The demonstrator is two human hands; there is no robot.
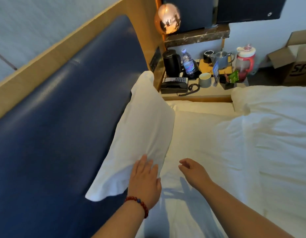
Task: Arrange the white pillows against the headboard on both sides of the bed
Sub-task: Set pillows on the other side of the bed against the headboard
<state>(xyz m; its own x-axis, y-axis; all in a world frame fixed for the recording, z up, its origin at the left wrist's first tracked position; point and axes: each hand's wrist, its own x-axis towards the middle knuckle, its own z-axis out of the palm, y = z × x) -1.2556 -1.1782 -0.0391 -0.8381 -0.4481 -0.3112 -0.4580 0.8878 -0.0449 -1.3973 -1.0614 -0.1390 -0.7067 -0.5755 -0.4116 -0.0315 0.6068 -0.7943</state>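
While one white pillow (145, 134) leans against the blue headboard (63, 117) filling the left of the frame, we see no second pillow, so we judge the task about half done. This side looks placed, bar a final pat, and the bed's other side lies outside the picture. Moving right from the headboard, the pillow runs from lower centre up toward the nightstand (208, 96) at upper centre, its long face on the padding and its lower edge down at the sheet (196, 131). Our left hand (145, 179), at lower centre, lies flat on the pillow's near end, fingers straight and together, pressing rather than gripping. Just to its right, our right hand (193, 170) hovers above the sheet, fingers loosely bent, holding nothing and clear of the pillow. Farther right, the rumpled duvet (268, 134) covers the bed.
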